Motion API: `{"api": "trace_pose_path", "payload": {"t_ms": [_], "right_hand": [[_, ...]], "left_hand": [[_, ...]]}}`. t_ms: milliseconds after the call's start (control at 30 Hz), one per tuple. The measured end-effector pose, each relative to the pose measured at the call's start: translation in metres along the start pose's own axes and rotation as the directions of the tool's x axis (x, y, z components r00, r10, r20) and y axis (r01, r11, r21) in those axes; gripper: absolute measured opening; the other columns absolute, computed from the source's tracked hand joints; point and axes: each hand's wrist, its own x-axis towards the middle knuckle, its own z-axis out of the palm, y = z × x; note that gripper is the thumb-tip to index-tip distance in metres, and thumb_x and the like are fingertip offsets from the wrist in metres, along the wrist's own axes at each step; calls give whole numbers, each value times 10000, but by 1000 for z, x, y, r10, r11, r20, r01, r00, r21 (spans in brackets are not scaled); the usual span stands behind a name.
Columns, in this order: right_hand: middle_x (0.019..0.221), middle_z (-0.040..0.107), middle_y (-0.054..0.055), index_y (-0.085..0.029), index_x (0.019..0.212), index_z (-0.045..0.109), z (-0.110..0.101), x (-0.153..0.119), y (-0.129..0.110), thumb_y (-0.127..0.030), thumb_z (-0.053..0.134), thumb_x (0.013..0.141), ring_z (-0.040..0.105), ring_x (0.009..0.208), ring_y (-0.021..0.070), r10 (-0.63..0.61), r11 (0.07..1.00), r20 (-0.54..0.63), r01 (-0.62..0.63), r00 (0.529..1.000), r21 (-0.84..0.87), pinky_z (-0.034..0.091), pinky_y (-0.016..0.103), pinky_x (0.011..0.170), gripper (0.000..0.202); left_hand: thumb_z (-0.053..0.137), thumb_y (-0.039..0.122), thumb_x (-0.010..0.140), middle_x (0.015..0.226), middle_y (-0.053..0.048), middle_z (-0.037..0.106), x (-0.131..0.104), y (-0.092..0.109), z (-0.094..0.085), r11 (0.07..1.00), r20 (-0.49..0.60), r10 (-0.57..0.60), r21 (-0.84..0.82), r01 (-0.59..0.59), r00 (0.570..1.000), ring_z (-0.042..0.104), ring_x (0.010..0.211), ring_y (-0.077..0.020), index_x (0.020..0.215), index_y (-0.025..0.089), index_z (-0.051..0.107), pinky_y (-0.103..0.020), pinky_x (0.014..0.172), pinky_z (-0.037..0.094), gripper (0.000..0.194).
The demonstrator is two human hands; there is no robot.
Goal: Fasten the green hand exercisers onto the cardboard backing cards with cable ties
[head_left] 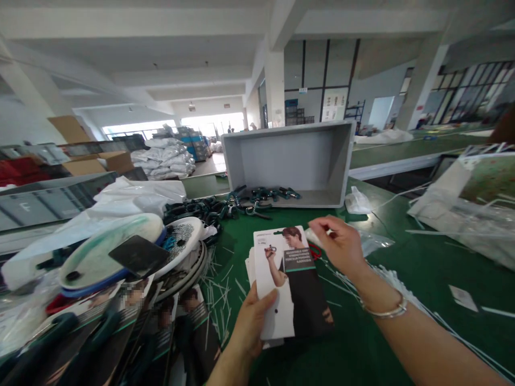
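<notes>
Upright in front of me is a printed packaging card [277,300], white on one side and black on the other, with a picture of an arm holding a hand grip. My left hand [251,321] is closed around its lower left edge, thumb on the front. More white card edges show behind it. Just right of the card's top corner, my right hand [340,244] is raised with fingers curled together; whether anything is pinched in them is hidden. Below that hand lie red-handled scissors [315,251], partly covered by the card. White cable ties [386,276] lie beside my right forearm.
A grey plastic crate [287,161] lies on its side at the back, with dark green hand grips [261,193] in and before it. At left are round lids [110,257] and packed cards with grips [104,343]. Cut tie ends [221,289] litter the green table.
</notes>
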Motion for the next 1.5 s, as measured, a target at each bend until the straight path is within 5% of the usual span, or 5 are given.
{"api": "trace_pose_path", "payload": {"t_ms": [67,233,1033,1233,1500], "right_hand": [[723,648,35,-182,773,645,-17,-9,24,-374,410,877,574,649,151,131,969,133,-98,982,-227,426,255,613,321],[887,681,120,-178,808,694,-28,-55,60,-293,569,759,621,852,283,432,761,637,121,639,-638,447,343,687,176],[711,675,32,-137,887,606,-12,-78,100,-157,509,678,618,627,147,587,809,577,-428,568,-403,410,217,549,231],[656,642,18,-146,927,556,-14,-83,64,-304,607,651,593,580,132,620,573,626,-818,472,49,310,180,386,323],[752,657,69,-170,757,509,20,-71,-33,-502,596,711,639,686,177,421,575,600,-712,680,403,444,190,403,347]], "left_hand": [[733,253,620,926,-105,689,3,4,-3,1000,-55,18,-16,-19,998,655,760,-240,1228,151,466,-303,661,493,671],[719,176,611,989,-79,682,22,18,-10,998,-146,66,26,-63,987,661,785,-227,1221,208,460,-314,689,506,664],[743,225,533,1035,-98,635,47,5,-68,902,-7,157,407,-141,988,607,748,-176,1194,143,505,-261,645,470,707],[772,253,509,899,-83,668,40,10,-61,914,-52,137,392,-106,989,622,738,-196,1236,139,440,-271,611,472,807],[787,359,501,714,-29,640,26,15,-44,949,-51,43,315,-25,998,591,568,-130,914,129,520,-208,476,429,543]]}}
